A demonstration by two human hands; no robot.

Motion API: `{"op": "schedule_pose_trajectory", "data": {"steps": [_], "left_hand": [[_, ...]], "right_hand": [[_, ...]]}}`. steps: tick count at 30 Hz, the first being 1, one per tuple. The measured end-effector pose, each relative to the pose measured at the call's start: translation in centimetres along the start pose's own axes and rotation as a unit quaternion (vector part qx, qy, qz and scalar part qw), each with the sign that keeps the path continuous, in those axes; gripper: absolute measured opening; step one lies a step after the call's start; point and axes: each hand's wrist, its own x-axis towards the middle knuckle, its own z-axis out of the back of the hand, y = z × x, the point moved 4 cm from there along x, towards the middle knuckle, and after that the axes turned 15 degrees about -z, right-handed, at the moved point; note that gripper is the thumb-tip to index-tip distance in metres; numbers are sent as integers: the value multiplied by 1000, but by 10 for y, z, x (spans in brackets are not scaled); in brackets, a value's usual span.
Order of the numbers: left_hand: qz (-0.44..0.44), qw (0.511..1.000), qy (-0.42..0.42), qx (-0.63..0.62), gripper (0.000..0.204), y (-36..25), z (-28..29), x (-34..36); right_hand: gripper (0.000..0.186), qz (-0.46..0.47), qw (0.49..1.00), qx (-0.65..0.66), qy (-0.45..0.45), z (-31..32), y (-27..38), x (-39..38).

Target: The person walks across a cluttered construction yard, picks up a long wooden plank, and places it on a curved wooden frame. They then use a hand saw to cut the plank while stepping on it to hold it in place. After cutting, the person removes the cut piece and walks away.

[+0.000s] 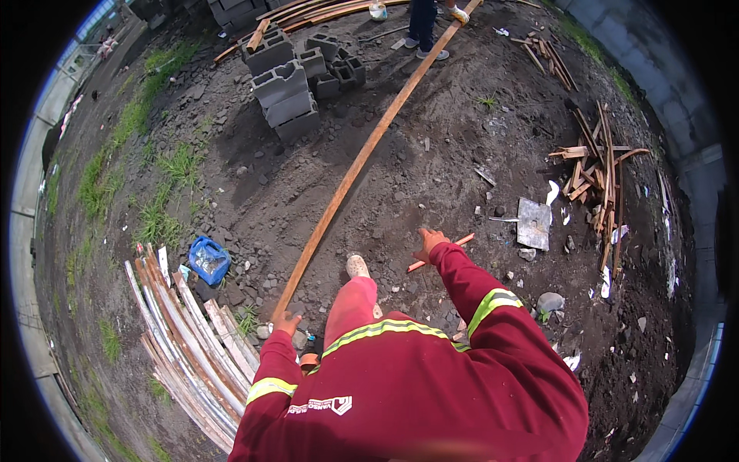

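A long wooden board [369, 146] runs slantwise from my left side up to the far end of the view. My left hand [287, 323] grips its near end, low by my hip. At its far end, the gloved hand [459, 15] of another person is on the board. My right hand [431, 242] is held out over the dirt with its fingers spread and nothing in it. Close to that hand, a short reddish wood stick [440, 254] lies on the ground, partly hidden behind my forearm.
Grey concrete blocks [286, 92] are stacked left of the board. Long pale strips [181, 323] and a blue container [209, 260] lie at the left. Scrap wood [604, 173] and a flat grey sheet [533, 224] lie at the right. A wall [654, 69] bounds that side.
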Motion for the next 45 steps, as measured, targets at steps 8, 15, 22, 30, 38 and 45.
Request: {"op": "schedule_pose_trajectory", "data": {"steps": [8,15,22,30,38,45], "left_hand": [[39,991,121,45,31,3,-12,29],[193,954,-17,-231,26,-68,-9,73],[121,929,-187,-295,42,-129,15,106],[422,844,-193,-271,39,-149,-116,-81],[556,799,-66,-218,52,-364,-262,-166],[462,800,-237,-300,52,-443,-196,-46]], "right_hand": [[62,84,986,-126,-75,125,101,88],[63,117,955,-258,-87,183,150,169],[43,196,901,-351,-164,219,183,246],[63,230,800,-547,-89,213,185,377],[54,245,813,-525,63,216,156,405],[67,343,755,-537,155,255,146,349]]}}
